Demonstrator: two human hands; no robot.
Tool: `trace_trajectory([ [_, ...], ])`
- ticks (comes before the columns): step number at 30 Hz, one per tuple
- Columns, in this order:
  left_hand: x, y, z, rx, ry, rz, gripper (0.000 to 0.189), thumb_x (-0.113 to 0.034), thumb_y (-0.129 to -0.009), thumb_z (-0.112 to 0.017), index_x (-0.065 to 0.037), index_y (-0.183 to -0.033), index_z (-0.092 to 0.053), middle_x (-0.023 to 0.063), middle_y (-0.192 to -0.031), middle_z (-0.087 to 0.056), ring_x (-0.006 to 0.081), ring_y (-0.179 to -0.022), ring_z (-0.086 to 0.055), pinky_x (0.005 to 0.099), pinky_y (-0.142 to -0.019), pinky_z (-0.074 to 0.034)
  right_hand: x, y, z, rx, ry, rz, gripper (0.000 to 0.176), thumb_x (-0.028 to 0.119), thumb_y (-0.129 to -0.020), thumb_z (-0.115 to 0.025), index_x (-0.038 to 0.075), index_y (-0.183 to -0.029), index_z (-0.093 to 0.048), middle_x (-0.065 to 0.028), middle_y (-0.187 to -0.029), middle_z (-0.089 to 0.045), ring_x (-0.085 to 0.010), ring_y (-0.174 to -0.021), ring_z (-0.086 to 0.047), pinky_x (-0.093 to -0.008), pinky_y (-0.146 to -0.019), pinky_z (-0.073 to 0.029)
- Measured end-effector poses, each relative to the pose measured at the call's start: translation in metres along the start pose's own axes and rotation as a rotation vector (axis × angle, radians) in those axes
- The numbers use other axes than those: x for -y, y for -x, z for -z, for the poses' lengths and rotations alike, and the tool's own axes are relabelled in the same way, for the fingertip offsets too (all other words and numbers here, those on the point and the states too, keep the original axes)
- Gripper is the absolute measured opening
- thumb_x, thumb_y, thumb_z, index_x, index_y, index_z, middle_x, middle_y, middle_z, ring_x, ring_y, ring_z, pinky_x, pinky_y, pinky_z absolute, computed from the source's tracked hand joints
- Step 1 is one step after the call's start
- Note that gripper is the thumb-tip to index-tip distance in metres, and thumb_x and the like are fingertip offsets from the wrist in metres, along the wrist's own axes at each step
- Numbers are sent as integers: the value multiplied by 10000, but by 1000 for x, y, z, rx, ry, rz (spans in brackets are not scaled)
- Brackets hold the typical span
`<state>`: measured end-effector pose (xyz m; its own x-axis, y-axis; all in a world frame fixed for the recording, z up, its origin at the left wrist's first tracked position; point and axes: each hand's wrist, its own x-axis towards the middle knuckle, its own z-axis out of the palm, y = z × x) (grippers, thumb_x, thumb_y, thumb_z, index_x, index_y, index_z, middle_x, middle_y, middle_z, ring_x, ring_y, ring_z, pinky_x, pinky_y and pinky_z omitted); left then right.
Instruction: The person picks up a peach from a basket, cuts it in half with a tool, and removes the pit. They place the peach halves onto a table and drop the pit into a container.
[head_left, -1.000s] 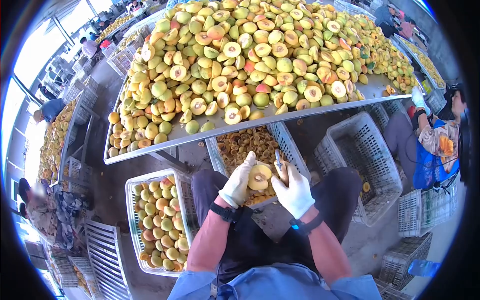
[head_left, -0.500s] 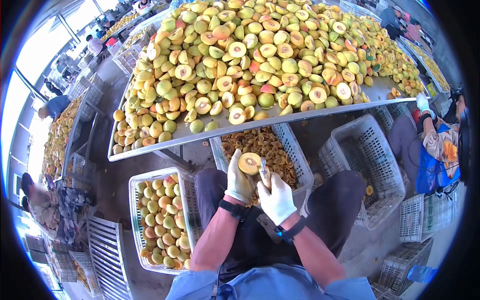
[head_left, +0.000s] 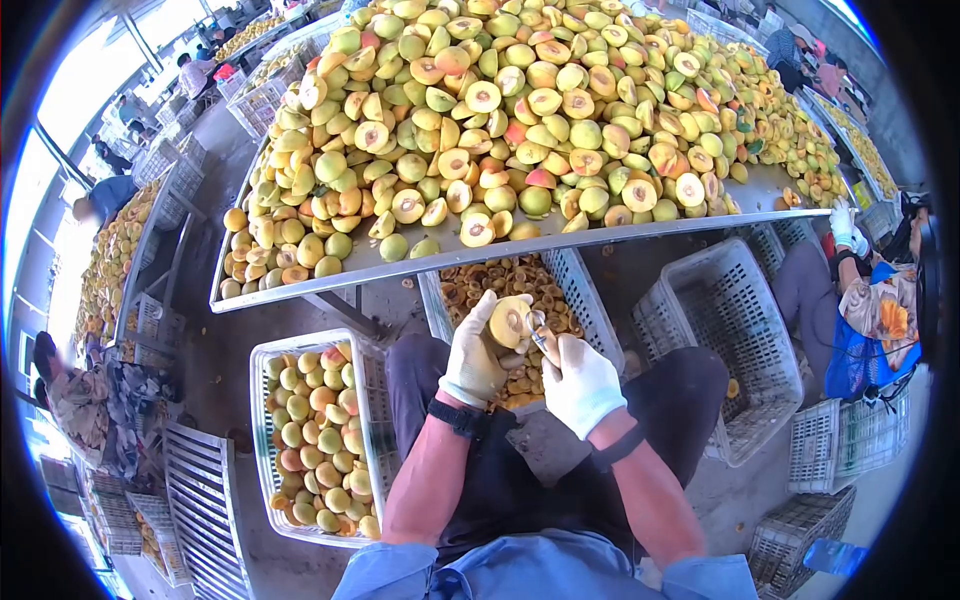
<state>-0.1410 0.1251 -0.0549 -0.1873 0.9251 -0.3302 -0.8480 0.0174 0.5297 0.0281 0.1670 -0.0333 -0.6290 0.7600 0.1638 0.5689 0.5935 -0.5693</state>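
My left hand (head_left: 470, 362), in a white glove, is closed around a halved yellow peach (head_left: 508, 322) with its cut face turned to the right. In my gloved right hand (head_left: 583, 390) is a pitting tool (head_left: 546, 342) with a wooden handle and a small metal loop. The loop is right at the cut face, beside the pit hollow. Both hands are above a white crate (head_left: 592, 305) that holds many brown pits and scraps, between my knees.
A metal table (head_left: 470, 251) heaped with peach halves (head_left: 585, 133) spans the front. A white crate (head_left: 377, 425) of peaches stands at my left, a grey crate (head_left: 735, 340) at my right. A co-worker's gloved hand (head_left: 845, 228) rests near the table's right corner.
The peach half has been turned and tilted to the right in my left hand. My right hand has shifted slightly right, and the tool's loop now shows at the cut face.
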Motion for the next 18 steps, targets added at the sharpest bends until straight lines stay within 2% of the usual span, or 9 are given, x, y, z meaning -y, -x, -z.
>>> trace_trajectory([
  [2, 0, -1, 8, 149, 72, 111, 567, -500, -1006, -420, 13, -1162, -604, 144, -965, -687, 162, -677, -599, 226, -443, -329, -3, 1, -3, 5, 7, -5, 187, 168, -863, -644, 60, -912, -498, -193, -805, -617, -425, -744, -622, -515, -652, -499],
  [3, 3, -2, 3, 18, 30, 96, 593, -502, -1005, -408, 41, -1107, -623, 150, -921, -699, 198, -734, -662, 241, -445, -409, -4, 2, -4, 24, 14, -12, 187, 174, -866, -640, 61, -914, -500, -193, -810, -620, -423, -741, -624, -514, -652, -499],
  [4, 4, -1, -3, 17, 31, 95, 593, -502, -1005, -408, 41, -1107, -623, 150, -921, -699, 198, -734, -662, 241, -445, -409, -4, 2, -5, 42, 20, -19, 186, 181, -868, -636, 62, -917, -501, -193, -814, -623, -421, -739, -627, -514, -651, -499],
  [6, 5, 2, -11, -100, -4, 149, 602, -497, -998, -397, 52, -1112, -617, 175, -962, -702, 233, -820, -696, 254, -470, -474, -7, 3, -10, 56, 32, -6, 188, 186, -870, -634, 60, -916, -502, -195, -818, -625, -421, -736, -628, -516, -648, -499],
  [8, 9, -5, 1, -94, 5, 178, 598, -487, -987, -390, 50, -1102, -624, 196, -983, -703, 251, -827, -699, 259, -466, -481, -6, 3, -9, 71, 43, 5, 190, 192, -872, -632, 59, -916, -503, -197, -822, -627, -421, -733, -629, -518, -645, -500],
  [10, 9, -10, 10, 64, 23, 202, 587, -476, -979, -391, 48, -1084, -635, 203, -976, -699, 252, -805, -698, 260, -444, -466, 0, 4, -3, 93, 40, -2, 189, 196, -877, -626, 56, -918, -506, -201, -828, -630, -426, -723, -630, -526, -640, -500],
  [14, 11, -13, 14, 57, 26, 238, 567, -454, -974, -393, 46, -1074, -640, 199, -965, -701, 247, -775, -698, 257, -419, -446, 0, 6, -5, 117, 52, -25, 184, 195, -880, -620, 56, -924, -508, -202, -832, -634, -430, -717, -632, -531, -638, -505],
  [18, 12, -9, 9, -7, -62, 226, 553, -434, -965, -391, 49, -1063, -642, 180, -914, -707, 237, -743, -695, 251, -409, -432, -2, 8, -11, 133, 112, 0, 189, 201, -893, -595, 37, -955, -526, -215, -804, -632, -410, -704, -656, -500, -620, -539],
])
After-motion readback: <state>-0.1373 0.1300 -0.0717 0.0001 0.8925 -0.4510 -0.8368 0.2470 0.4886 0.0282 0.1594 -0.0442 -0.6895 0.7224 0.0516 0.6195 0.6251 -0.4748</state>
